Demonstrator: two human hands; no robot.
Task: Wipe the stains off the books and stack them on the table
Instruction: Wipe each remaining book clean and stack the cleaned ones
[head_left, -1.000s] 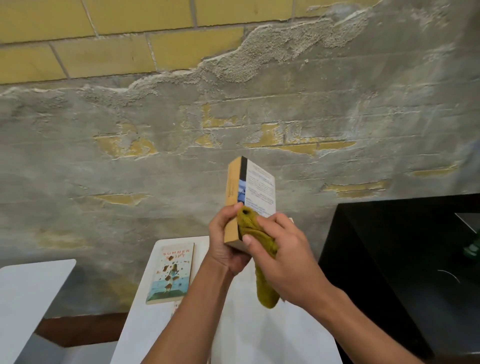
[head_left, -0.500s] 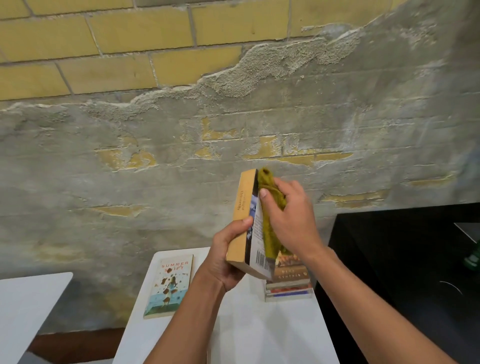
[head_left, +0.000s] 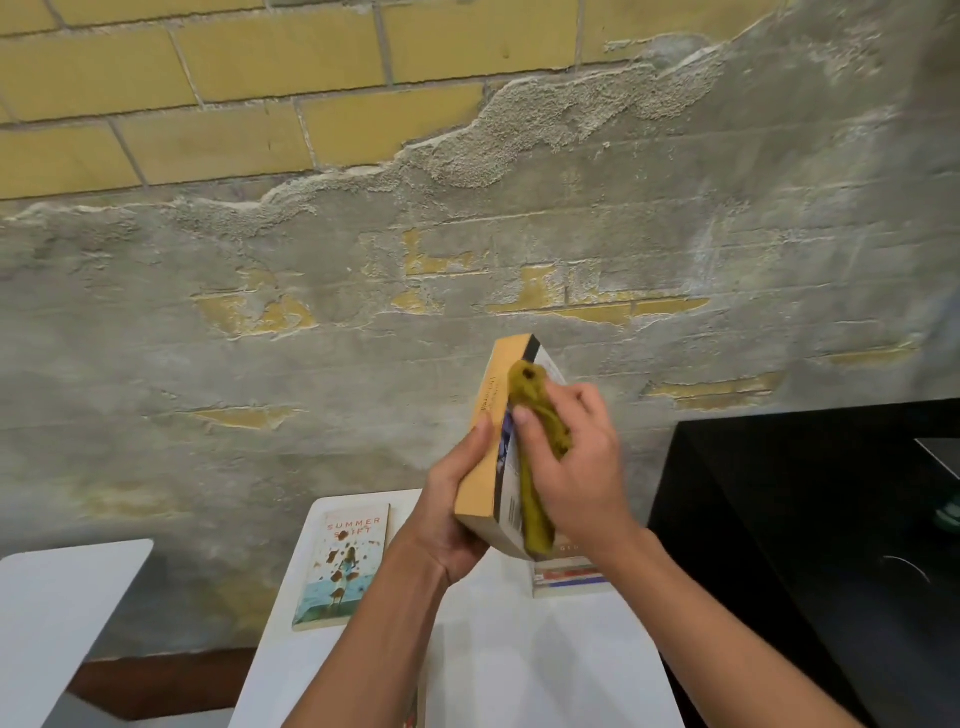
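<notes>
Near the middle of the frame, the left hand (head_left: 451, 519) grips a thick book (head_left: 488, 447) from below, thumb lying along its tan spine, holding it upright and tilted above the white table (head_left: 519, 670). The right hand (head_left: 576, 467) pinches a mustard-yellow cloth (head_left: 535, 447) and presses it against the book's pale cover; the cloth bunches over the top edge of the spine and hangs down past the book's lower corner. On the table, left of the hands, a paperback with brown spots (head_left: 343, 566) lies flat, face up (its cover reads "Summer"). Just below the right wrist sits a small stack of books (head_left: 569, 577), partly hidden by the arm. A black cabinet (head_left: 779, 545) fills the right side, and a second white surface (head_left: 57, 613) shows at lower left.
</notes>
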